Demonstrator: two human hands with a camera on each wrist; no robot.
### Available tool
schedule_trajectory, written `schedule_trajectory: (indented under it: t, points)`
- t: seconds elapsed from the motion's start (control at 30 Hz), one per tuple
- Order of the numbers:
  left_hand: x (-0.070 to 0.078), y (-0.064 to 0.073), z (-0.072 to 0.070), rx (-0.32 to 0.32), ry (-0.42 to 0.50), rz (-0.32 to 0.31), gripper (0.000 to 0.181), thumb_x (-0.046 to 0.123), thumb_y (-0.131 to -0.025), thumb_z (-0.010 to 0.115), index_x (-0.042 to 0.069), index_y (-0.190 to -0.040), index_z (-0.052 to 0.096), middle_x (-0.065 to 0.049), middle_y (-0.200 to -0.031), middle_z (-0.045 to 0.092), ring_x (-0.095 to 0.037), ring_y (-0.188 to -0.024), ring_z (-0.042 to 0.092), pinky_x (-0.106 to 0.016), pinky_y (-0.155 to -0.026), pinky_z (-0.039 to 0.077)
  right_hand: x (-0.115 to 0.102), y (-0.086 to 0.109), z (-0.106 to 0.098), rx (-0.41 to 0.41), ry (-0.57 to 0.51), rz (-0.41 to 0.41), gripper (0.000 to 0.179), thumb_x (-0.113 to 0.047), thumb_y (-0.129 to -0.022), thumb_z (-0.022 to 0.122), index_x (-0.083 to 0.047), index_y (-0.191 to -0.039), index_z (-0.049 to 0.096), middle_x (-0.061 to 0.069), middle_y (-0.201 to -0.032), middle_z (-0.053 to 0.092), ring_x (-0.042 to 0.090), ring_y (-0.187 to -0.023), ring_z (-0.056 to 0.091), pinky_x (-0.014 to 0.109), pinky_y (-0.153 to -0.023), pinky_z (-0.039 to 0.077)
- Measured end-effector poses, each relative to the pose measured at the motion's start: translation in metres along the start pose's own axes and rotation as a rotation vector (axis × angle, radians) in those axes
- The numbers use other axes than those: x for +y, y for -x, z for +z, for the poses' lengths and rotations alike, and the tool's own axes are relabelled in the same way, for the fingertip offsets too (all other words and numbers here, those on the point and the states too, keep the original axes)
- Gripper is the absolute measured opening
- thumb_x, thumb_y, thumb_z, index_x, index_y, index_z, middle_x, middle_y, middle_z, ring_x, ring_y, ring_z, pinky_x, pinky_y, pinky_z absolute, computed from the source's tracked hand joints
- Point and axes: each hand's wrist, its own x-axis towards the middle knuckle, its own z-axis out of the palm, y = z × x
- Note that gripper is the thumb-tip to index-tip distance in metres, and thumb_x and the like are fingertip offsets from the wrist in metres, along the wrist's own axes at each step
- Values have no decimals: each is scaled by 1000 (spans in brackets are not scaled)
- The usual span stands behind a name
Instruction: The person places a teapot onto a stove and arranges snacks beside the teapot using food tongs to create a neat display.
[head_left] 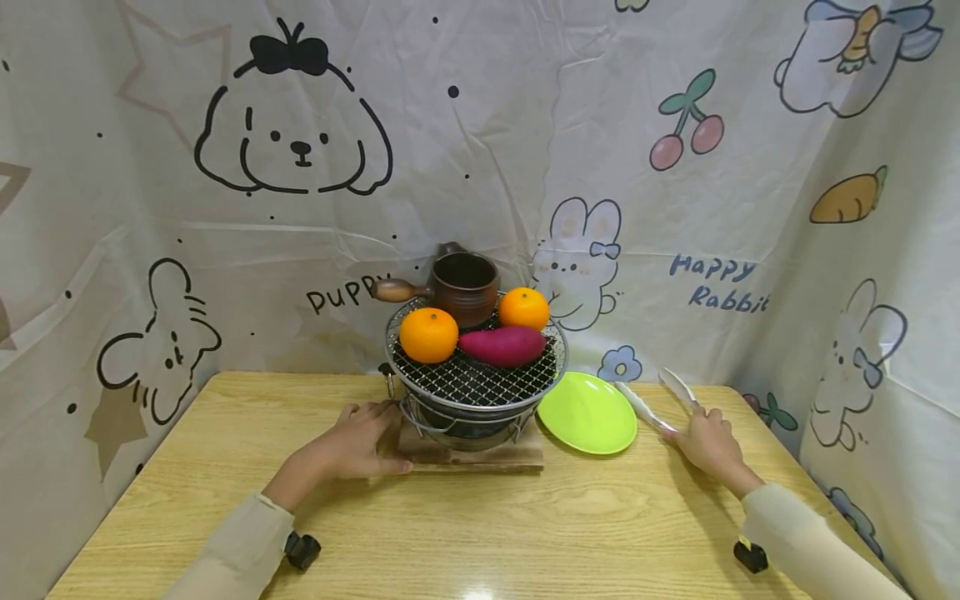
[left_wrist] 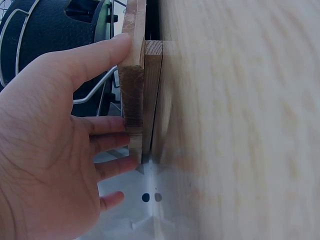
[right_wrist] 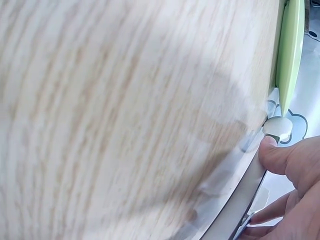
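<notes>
In the head view my left hand (head_left: 352, 442) is at the left end of a wooden board (head_left: 480, 457) under a round tabletop grill. Its thumb and fairly straight fingertips touch the end of the board (left_wrist: 134, 95) in the left wrist view. My right hand (head_left: 712, 450) holds a pair of tongs (head_left: 645, 407) near the table's right side, their two arms spread apart. In the right wrist view the thumb lies on one tong arm (right_wrist: 240, 200), and the other fingers are partly cut off. A green plate (head_left: 587, 412) lies between the grill and the tongs.
On the wire mesh (head_left: 480, 383) sit two oranges (head_left: 429, 335), a purple sweet potato (head_left: 504, 346) and a brown side-handled pot (head_left: 465, 292). The dark grill body (head_left: 468, 423) stands on the board. A printed cloth (head_left: 480, 167) hangs behind and beside the wooden table (head_left: 525, 533).
</notes>
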Motion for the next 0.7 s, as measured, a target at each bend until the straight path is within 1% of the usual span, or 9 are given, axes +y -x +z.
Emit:
schedule_trajectory:
  t: [0.17, 0.4, 0.6, 0.7]
  points:
    - [-1, -1, 2, 7, -7, 2, 102, 66, -85, 67, -5, -153, 39, -30, -157, 39, -48, -142, 41, -71, -109, 30, 2, 0, 3, -5, 2, 1, 77, -34, -98, 66, 32, -127, 38, 43, -104, 45, 53, -94, 50, 60, -72, 50]
    - [-3, -2, 5, 34, -20, -1, 103, 67, -82, 69, -2, -153, 40, -28, -156, 42, -44, -142, 44, -66, -108, 33, 3, -2, 8, -46, 11, 15, 79, -35, -103, 59, 31, -133, 29, 47, -113, 41, 58, -105, 46, 64, -79, 50]
    - [-4, -2, 6, 26, -22, -10, 103, 67, -83, 68, -4, -153, 40, -28, -157, 40, -45, -143, 43, -68, -110, 31, 3, 0, 10, -57, 25, 3, 76, -34, -104, 56, 31, -131, 27, 47, -111, 41, 59, -105, 45, 65, -76, 50]
    - [-3, -2, 5, 18, -12, -14, 103, 67, -83, 68, -4, -153, 39, -29, -157, 40, -46, -143, 42, -69, -111, 30, 2, 0, 10, -59, 35, 4, 76, -34, -105, 55, 31, -132, 26, 47, -111, 40, 59, -106, 44, 66, -78, 49]
